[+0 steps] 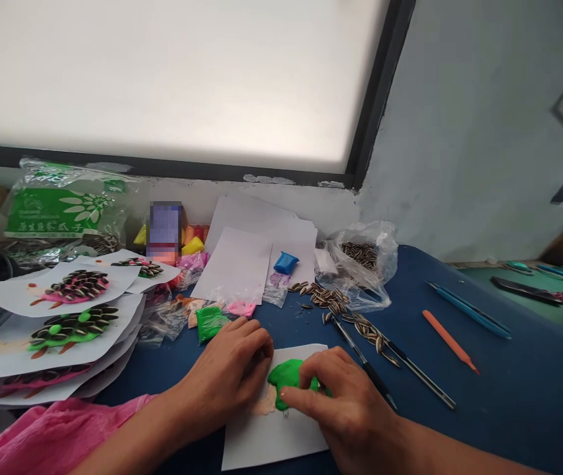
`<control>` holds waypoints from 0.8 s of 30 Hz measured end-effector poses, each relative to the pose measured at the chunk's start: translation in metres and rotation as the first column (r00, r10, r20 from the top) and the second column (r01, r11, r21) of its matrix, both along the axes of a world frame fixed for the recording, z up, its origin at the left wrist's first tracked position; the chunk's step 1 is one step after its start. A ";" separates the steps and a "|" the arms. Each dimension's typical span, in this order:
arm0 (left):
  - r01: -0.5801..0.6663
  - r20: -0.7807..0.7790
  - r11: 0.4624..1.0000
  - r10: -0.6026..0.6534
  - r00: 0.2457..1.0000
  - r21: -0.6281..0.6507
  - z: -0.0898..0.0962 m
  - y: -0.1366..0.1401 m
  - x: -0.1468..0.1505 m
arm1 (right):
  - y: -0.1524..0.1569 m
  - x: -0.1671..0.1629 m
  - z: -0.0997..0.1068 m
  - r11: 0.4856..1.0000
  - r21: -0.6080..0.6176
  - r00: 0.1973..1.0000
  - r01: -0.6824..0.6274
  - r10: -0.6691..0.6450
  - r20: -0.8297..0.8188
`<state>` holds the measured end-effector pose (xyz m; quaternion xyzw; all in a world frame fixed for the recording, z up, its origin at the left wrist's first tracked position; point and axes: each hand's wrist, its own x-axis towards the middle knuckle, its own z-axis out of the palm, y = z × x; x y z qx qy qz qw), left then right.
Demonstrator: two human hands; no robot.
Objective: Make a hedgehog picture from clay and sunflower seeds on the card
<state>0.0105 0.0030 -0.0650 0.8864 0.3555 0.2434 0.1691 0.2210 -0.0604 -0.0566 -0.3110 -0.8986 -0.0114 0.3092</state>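
The green clay (286,375) lies on the white paper (266,445) in front of you, a soft, flattened lump with a rounded outline, next to a thin patch of pale clay (264,402). Your right hand (353,406) is over it: the thumb is on the clay, the forefinger bent close by with a narrow gap between; whether they pinch any clay, you cannot tell from here. Press lightly from the middle outward, keep the thickness even, and stop short of smearing green into the pale patch. Your left hand (232,366) lies curled over the paper's left edge; its fingertips are too hidden to tell if they hold anything. Let it steady the sheet.

Just beyond are a shiny green packet (211,323), striped, pointed sunflower seeds (328,298) spilled loose, and a crinkled clear bag (384,241) holding more. Slim pens lie to the right on the smooth blue cloth (523,396); at left, seed-studded clay pictures (78,284) are stacked on paper.
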 end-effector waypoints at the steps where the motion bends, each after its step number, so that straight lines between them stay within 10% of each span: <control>1: -0.001 -0.001 1.000 0.001 1.000 -0.001 0.000 0.000 0.000 | 0.000 0.001 0.002 1.000 -0.019 0.999 0.012 -0.013 -0.030; 24: 0.044 0.063 0.998 -0.041 0.997 -0.049 0.015 -0.013 -0.002 | -0.013 0.017 -0.004 0.995 -0.031 0.995 0.094 -0.093 0.033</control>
